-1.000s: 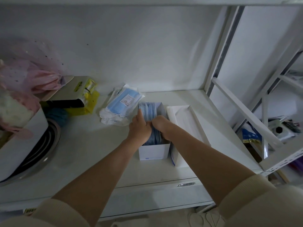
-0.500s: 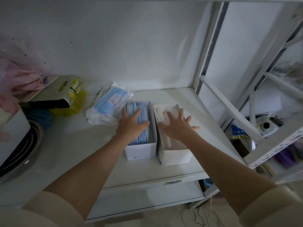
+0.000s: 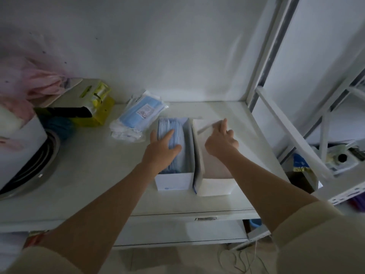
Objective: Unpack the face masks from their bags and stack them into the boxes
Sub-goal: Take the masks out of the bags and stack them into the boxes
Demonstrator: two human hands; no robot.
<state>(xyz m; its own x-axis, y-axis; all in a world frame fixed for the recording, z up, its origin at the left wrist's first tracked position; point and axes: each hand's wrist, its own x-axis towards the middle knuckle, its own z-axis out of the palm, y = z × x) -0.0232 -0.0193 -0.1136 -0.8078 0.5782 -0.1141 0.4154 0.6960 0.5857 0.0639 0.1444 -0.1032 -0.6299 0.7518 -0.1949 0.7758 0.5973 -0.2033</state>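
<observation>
Packing stage, one box filled and a second being readied. The left hand (image 3: 162, 147) lies flat, fingers spread, on the blue face masks (image 3: 171, 139) standing on edge in the left box (image 3: 173, 181); it presses the stack down and grips nothing. The right hand (image 3: 221, 141) reaches over the right box (image 3: 214, 186), which stands touching the left one, with forefinger extended toward a white flap or strip (image 3: 205, 126) at the far end; motion blur hides whether the fingertips pinch that flap or only touch it, so its grasp cannot be told. The interior of the right box appears white, with no blue masks visible. Behind and to the left of the boxes lies a sealed bag of masks (image 3: 141, 113) on top of further bags, all on the white shelf (image 3: 98, 175). By judgement, the step in hand is settling the full stack while opening the next box. The next move would call for clearing the flap outward, then taking up the sealed bag and tearing it open, with both hands needed for that.
</observation>
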